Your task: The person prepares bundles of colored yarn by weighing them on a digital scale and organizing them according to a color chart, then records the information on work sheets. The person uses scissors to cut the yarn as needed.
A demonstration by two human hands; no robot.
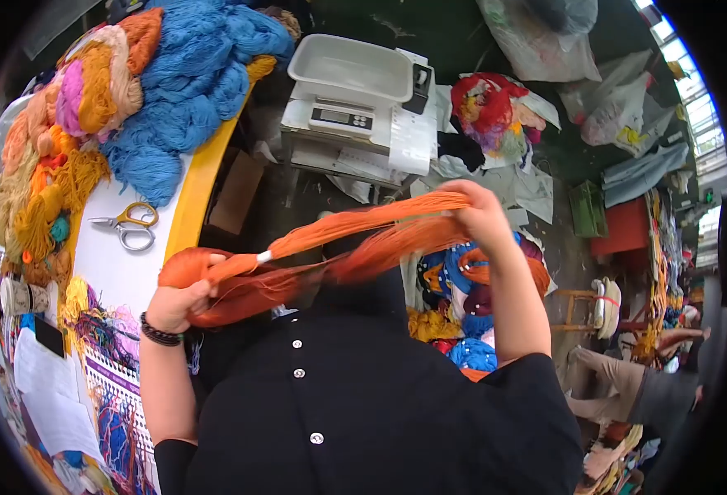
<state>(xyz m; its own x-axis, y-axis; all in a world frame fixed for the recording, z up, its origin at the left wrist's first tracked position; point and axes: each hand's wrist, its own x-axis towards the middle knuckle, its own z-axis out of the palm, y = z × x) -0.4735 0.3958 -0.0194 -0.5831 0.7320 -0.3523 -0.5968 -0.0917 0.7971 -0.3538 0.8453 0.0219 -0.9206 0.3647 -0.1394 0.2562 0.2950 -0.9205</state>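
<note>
Orange skein stretched between two gripping hands.

Mid-view on my feed, the orange skein spans both hands: the left hand, towards eight o'clock, is closed around one bunched end, and the right hand, towards two, curls tightly over the other, a spread that probably keeps the strands straight. At four I see mixed yarn heaped; at nine, scissors lie on the white tabletop, handily near. Farther off, blue yarn is piled towards eleven, and a scale stands at twelve.
</note>
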